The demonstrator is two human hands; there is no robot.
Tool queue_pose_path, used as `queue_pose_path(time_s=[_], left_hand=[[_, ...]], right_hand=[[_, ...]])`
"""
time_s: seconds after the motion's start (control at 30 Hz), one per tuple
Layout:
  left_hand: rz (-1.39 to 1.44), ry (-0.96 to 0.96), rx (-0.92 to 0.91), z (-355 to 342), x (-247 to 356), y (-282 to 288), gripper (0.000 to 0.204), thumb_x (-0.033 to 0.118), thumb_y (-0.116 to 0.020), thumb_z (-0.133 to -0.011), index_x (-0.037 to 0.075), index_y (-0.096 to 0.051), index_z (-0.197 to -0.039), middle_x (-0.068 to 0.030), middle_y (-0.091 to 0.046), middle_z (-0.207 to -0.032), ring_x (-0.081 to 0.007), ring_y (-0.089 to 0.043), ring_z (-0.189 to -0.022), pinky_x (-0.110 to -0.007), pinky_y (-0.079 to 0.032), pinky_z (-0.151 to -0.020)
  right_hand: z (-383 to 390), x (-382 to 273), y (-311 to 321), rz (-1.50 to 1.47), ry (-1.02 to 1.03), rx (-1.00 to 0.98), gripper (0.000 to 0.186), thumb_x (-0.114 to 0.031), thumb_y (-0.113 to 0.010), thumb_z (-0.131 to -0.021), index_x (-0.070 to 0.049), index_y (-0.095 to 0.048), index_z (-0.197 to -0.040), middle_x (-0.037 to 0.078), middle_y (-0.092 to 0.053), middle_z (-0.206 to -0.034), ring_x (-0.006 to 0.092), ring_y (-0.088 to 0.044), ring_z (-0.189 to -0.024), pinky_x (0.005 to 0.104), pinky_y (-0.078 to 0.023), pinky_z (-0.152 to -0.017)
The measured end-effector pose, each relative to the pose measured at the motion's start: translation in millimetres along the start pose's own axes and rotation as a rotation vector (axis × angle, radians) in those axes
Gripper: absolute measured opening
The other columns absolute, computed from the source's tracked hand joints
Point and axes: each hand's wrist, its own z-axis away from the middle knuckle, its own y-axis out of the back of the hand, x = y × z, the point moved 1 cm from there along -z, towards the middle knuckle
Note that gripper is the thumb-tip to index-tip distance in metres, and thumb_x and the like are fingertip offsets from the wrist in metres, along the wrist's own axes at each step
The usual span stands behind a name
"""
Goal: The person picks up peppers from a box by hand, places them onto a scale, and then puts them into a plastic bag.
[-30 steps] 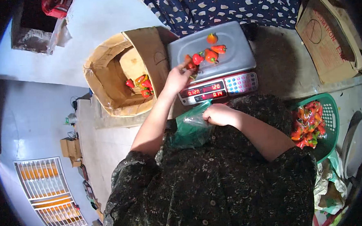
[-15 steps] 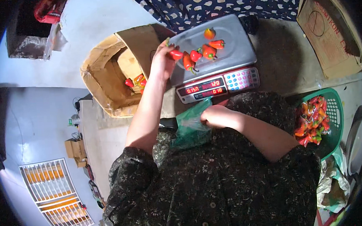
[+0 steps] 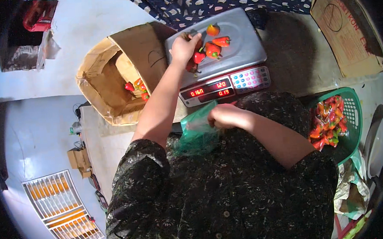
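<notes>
Bright overall, dark curved fisheye rims; at two o'clock, soft shadow dims the flat grey worktop (image 3: 289, 49)

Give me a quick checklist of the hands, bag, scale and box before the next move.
1. Left hand at the scale's metal plate: ok, it is over the left part.
2. Left hand free of any pepper: cannot tell, the fingers hide what is under them.
3. Right hand holding the green plastic bag: ok, gripped at its upper right side.
4. Bag mouth spread open: cannot tell, the thin film is crumpled.
5. Scale display lit: ok, red digits show.
6. Cardboard box free of peppers: not ok, a few red and orange peppers lie inside.
</notes>
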Motion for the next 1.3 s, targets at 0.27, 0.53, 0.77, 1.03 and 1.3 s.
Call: queue_pose_path(time_s=[0.27, 0.53, 0.77, 1.03, 1.3], left_hand=[[0.145, -0.056, 0.056, -6.9, 8.8, 22.8, 0.047, 0.049, -0.052, -0.086, 0.003, -0.063, -0.094, -0.0162, -0.065, -0.093, -0.0276, -0.061, -0.093, -0.037, -0.043, -0.083], [0.286, -0.193, 0.163, -12.9, 24.4, 45.7, 0.039, 0.038, -0.054, -0.088, 0.0, -0.061, -0.095, -0.0157, -0.063, -0.09, -0.0269, -0.061, -0.085, -0.035, -0.046, -0.078], [0.434, -0.272, 0.134, -4.4, 39.3, 41.6, 0.032, 0.032, -0.057, -0.087, 0.0, -0.061, -0.094, -0.0155, -0.063, -0.091, -0.0258, -0.061, -0.085, -0.034, -0.046, -0.078], [0.085, -0.596, 0.049, 0.4, 50.5, 14.2, 0.026, 0.027, -0.057, -0.088, 0.007, -0.064, -0.103, -0.0156, -0.058, -0.109, -0.0243, -0.053, -0.102, -0.033, -0.04, -0.092], [0.507, -0.286, 0.04, -16.6, 40.5, 2.6, 0.044, 0.041, -0.041, -0.093, 0.006, -0.063, -0.108, -0.0167, -0.059, -0.109, -0.029, -0.049, -0.108, -0.034, -0.035, -0.096]], right_hand=[[10.7, -13.2, 9.4, -0.045, -0.001, -0.017, 0.024, -0.006, -0.055, -0.066, -0.009, -0.067, -0.086, 0.014, -0.065, -0.085, 0.032, -0.063, -0.083, 0.0405, -0.049, -0.071], [10.3, -15.7, 7.0, 0.013, 0.027, -0.003, 0.026, -0.005, -0.054, -0.065, -0.009, -0.067, -0.087, 0.015, -0.065, -0.083, 0.0323, -0.063, -0.081, 0.0408, -0.049, -0.07], [12.5, -20.9, 11.0, 0.029, -0.008, -0.02, 0.027, -0.006, -0.055, -0.063, -0.009, -0.067, -0.088, 0.015, -0.064, -0.08, 0.0325, -0.063, -0.079, 0.0412, -0.049, -0.069], [2.9, -8.0, -4.4, 0.006, 0.011, -0.007, 0.027, -0.005, -0.054, -0.064, -0.008, -0.066, -0.089, 0.016, -0.064, -0.082, 0.0328, -0.063, -0.081, 0.0413, -0.049, -0.069], [9.7, -20.1, 6.6, -0.019, 0.031, -0.005, 0.026, -0.008, -0.057, -0.066, -0.013, -0.069, -0.089, 0.014, -0.066, -0.085, 0.0339, -0.063, -0.082, 0.0427, -0.049, -0.069]])
